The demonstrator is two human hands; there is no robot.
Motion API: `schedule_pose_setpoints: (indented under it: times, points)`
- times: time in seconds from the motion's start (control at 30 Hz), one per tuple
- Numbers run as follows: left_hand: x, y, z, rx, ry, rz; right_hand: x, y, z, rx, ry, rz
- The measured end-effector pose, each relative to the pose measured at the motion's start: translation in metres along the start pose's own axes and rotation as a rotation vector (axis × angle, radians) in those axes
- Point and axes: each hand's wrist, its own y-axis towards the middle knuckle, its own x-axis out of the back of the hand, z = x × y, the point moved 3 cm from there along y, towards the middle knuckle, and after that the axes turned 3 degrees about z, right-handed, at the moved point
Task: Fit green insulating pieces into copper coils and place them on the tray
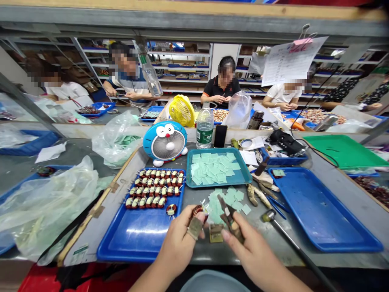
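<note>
The grey bench (219, 255) fills most of what I see, with several co-workers at another one beyond it; one black shirt (220, 87) bears a small orange chest mark too small to read. Left and right of the worker lie two blue trays: the left tray (133, 233) carries coils (153, 188) in rows, with one apart in front, while the right tray (322, 211) has a small piece in its far corner. A teal tray (240, 175) of pale green sheets sits between and beyond them. Overhead a clipped paper (284, 65) shows lines of print I can't make out. The left hand (179, 231) is closed, thumb and fingers pinching a coil over the bench; the right hand (255, 243) is wrapped round a tool's handle. A hammer (306, 256) lies beside the right tray. The blue fan (168, 142) wears a winking cartoon face. Next to it the bottle (204, 129) has a green label with white characters, too small for me to read, then a dark-screened phone (220, 136). The tool (227, 213) points up, just beside the held coil (197, 211), whose wire ends stick out.
</note>
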Motion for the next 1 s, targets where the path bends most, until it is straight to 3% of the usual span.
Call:
schedule_pose_setpoints:
  times: [0.1, 0.4, 0.57, 0.8, 1.0]
  points:
    - [-0.004, 0.002, -0.002, 0.012, -0.044, 0.053, -0.005, -0.005, -0.004, 0.014, -0.084, 0.068]
    - [-0.013, -0.006, 0.001, 0.027, 0.017, 0.167, 0.001, -0.010, 0.018, -0.010, -0.008, 0.214]
    - [-0.013, -0.009, 0.002, 0.056, -0.052, 0.176, 0.000, -0.012, 0.017, -0.020, -0.023, 0.214]
    - [-0.010, -0.009, -0.003, 0.012, 0.100, 0.163, -0.003, -0.008, 0.022, -0.023, -0.077, 0.211]
    - [-0.016, -0.011, 0.001, 0.048, 0.086, 0.199, -0.011, -0.014, 0.012, -0.009, -0.112, 0.220]
